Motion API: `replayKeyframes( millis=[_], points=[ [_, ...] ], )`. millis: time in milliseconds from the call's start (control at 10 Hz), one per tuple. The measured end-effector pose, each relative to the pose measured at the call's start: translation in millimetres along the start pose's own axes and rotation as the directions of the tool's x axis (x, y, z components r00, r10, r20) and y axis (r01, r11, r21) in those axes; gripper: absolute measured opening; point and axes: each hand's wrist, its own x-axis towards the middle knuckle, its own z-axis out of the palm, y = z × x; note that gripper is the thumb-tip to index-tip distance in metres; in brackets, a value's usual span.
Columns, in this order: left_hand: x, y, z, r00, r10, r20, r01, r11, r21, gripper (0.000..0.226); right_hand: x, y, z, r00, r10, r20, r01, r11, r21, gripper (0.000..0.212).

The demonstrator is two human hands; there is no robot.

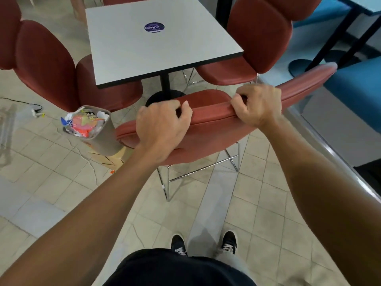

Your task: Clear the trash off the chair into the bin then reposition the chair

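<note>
Both the left hand [162, 122] and right hand [257, 105] grasp the chair [214, 129] by its padded, rounded red backrest; left, the grey bin [103, 137] brims with seemingly crumpled trash [84, 123].

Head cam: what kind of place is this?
Likely a cafeteria or fast-food dining area: a square pedestal table ringed by matching red chairs, blue booth seating, tiled floor and a bin full of wrappers.

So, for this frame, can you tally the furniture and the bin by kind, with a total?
Red padded chairs with chrome legs: 4, counting the one both hands grip, left hand, right hand; others
Square grey-topped tables: 1
Grey bins full of trash: 1
Blue benches: 1
Total: 7
</note>
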Motion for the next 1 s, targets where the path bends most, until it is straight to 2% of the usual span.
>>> replayKeyframes(
  millis=[100,200,400,500,600,700,800,900,1000],
  points=[
    [3.7,-4.8,-2.6,0.999,0.008,0.052,-0.007,1.000,-0.020,0.046,0.1,-9.7,-3.4,0.993,0.074,0.092,-0.074,0.997,-0.005,0.033],
    [3.7,-8.4,-2.3,0.998,0.022,0.067,-0.019,0.999,-0.039,0.047,2.1,-27.5,-6.0,0.980,0.085,0.182,-0.085,0.996,-0.006,0.033],
    [3.4,-14.4,-2.6,0.993,0.076,0.096,-0.070,0.996,-0.060,0.048,-4.9,-61.1,4.9,0.983,0.024,0.184,-0.019,0.999,-0.027,0.045],
    [14.2,-20.1,-4.4,0.979,0.045,0.201,-0.027,0.996,-0.088,0.047,-3.2,-62.1,4.3,0.979,0.024,0.202,-0.021,1.000,-0.017,0.051],
    [31.2,-26.7,-7.5,0.942,0.043,0.334,-0.004,0.993,-0.115,0.041,2.2,-70.3,-0.8,0.970,0.034,0.241,-0.056,0.995,0.084,0.052],
    [56.7,-37.0,-6.3,0.919,0.064,0.389,-0.007,0.989,-0.147,0.037,12.8,-81.2,-5.4,0.968,0.023,0.250,-0.065,0.985,0.161,0.045],
    [92.8,-61.7,0.8,0.900,0.088,0.428,-0.012,0.984,-0.179,0.034,33.7,-98.6,-4.6,0.952,0.087,0.293,-0.141,0.976,0.168,0.033],
    [122.6,-92.2,7.3,0.865,0.198,0.461,-0.084,0.963,-0.257,0.033,53.9,-120.8,3.1,0.930,0.184,0.318,-0.231,0.966,0.117,0.029],
    [138.1,-119.6,6.7,0.809,0.238,0.537,-0.099,0.957,-0.274,0.030,68.1,-147.4,15.5,0.883,0.307,0.355,-0.367,0.923,0.114,0.025]
  ],
)
